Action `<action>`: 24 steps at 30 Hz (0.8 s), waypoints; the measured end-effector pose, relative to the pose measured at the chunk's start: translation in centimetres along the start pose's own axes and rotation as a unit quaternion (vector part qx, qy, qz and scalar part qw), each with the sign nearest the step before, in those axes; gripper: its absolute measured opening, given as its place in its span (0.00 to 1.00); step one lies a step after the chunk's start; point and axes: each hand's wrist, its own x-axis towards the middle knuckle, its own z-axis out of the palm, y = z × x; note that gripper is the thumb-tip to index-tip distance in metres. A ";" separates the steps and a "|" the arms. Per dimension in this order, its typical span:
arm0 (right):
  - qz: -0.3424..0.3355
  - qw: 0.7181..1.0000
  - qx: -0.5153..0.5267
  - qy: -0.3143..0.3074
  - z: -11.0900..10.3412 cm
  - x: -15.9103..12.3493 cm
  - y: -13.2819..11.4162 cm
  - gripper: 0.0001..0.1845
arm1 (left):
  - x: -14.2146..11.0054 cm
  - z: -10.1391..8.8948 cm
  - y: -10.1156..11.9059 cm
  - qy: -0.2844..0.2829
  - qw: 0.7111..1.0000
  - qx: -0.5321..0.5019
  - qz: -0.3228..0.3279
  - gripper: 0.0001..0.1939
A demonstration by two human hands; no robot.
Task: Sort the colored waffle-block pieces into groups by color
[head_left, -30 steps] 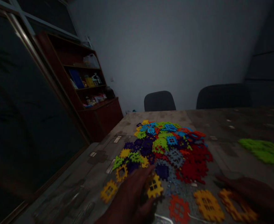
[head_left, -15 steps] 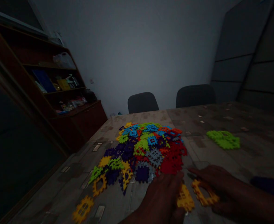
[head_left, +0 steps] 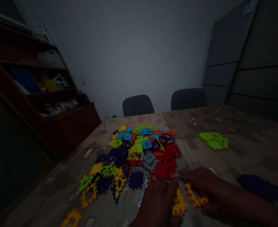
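Note:
A heap of flat interlocking plastic tiles (head_left: 141, 149) in red, blue, green, purple, grey and yellow lies on the patterned table (head_left: 247, 148). My left hand (head_left: 159, 201) lies palm down at the heap's near edge, over a yellow tile (head_left: 179, 205). My right hand (head_left: 207, 186) rests just to its right, fingers on a yellow frame-shaped tile (head_left: 194, 197). The room is dim, so the grip of either hand is unclear. More yellow tiles (head_left: 89, 195) lie at the near left.
A separate small pile of green tiles (head_left: 213, 141) sits at the right. A dark purple patch (head_left: 259, 186) lies near my right forearm. Two dark chairs (head_left: 137, 105) stand at the far side. A wooden shelf unit (head_left: 39, 94) fills the left.
The view has swung to the right. Both hands have moved toward each other with yellow tiles beneath them, and the green pile has come fully into view.

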 end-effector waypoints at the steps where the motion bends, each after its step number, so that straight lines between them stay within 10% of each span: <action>1: -0.001 1.000 -0.005 -0.002 0.0 0.0 -0.1 0.56 | 0.0 -0.2 0.2 -0.008 1.000 0.002 -0.006 0.50; 14: -0.003 0.999 -0.035 -0.028 -0.2 0.7 -2.0 0.59 | 1.2 0.1 -0.3 -0.037 0.999 0.034 -0.012 0.53; 24: 0.024 0.999 -0.040 -0.005 -6.0 -1.2 -1.8 0.59 | 2.4 1.0 -5.4 0.120 0.987 -0.024 0.104 0.53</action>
